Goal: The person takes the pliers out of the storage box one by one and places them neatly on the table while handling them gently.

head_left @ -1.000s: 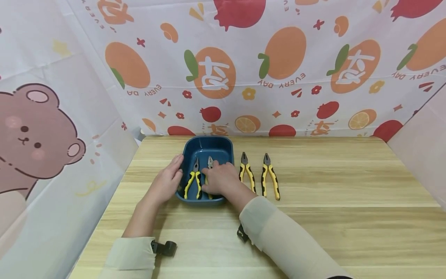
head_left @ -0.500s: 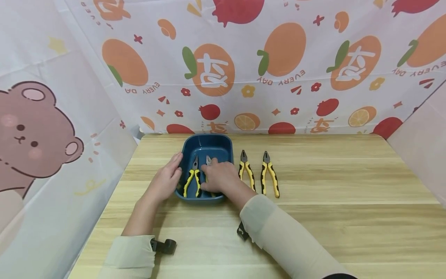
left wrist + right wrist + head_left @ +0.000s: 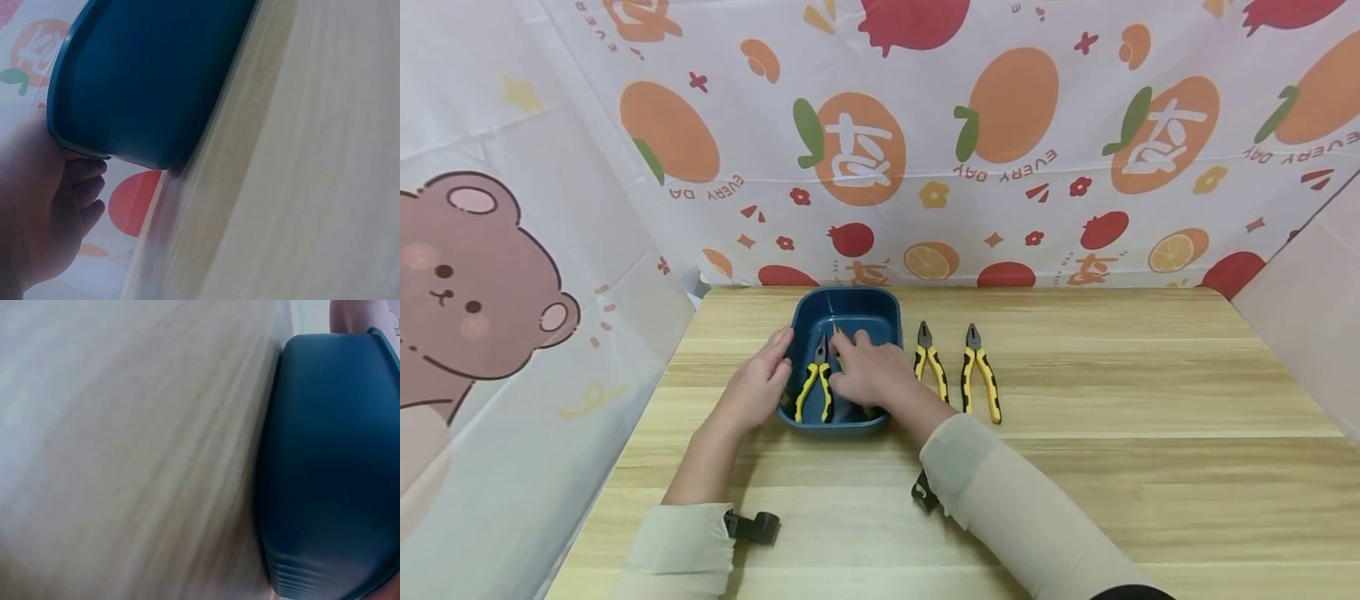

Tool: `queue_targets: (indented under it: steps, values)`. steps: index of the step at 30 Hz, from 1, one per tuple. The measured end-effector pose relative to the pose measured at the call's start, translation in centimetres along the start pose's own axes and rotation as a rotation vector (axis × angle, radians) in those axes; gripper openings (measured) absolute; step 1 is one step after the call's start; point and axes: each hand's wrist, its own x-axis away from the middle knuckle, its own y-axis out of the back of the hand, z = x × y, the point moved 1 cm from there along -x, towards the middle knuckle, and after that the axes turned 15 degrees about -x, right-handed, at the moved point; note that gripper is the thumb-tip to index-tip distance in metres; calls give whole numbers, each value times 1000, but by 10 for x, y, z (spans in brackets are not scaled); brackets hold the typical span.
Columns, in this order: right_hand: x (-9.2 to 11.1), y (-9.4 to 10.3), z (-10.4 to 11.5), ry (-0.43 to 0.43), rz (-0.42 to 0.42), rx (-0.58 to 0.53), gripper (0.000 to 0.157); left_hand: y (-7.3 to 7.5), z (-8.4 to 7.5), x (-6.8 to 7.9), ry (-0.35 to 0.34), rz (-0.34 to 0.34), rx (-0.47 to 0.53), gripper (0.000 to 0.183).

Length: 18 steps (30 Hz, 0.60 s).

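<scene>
A dark blue plastic bin point(image 3: 846, 297) stands on the table, and its outer wall fills much of both wrist views. My left hand point(image 3: 762, 379) rests with its extended fingers against the bin's left wall. Inside lies a pair of pliers point(image 3: 814, 392) with yellow and black handles, on the left side of the floor. My right hand point(image 3: 872, 372) reaches in over the right wall and grips a second pair of pliers point(image 3: 837, 328). Only the tip of that second pair shows; my hand covers the rest. In the right wrist view my right hand's grip is out of sight.
Two more pairs of yellow and black pliers, one nearer point(image 3: 931, 367) and one farther right point(image 3: 979, 375), lie side by side on the wooden table point(image 3: 1112, 500), right of the bin. A printed cloth point(image 3: 925, 167) hangs behind the table's back edge.
Inside the bin, my right hand has turned the gripped pliers, so their tip has shifted left and away, closer to the other pair. My left hand and the bin stay in place.
</scene>
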Motion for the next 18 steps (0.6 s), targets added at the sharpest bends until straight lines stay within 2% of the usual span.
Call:
queue_targets:
  steps: [4,9,13,18]
  values:
    - [0,3,1,0,-34,-106,39,1,-1,-1,-10,-8,-5,54]
    - [-1,7,0,-2,-137,-307,33,2,-1,-1,2,9,6,55]
    - [0,13,-2,47,-191,-454,27,2,-1,0,10,13,12,54]
    - [2,24,-5,124,-199,-644,23,2,-2,0,6,0,15,54]
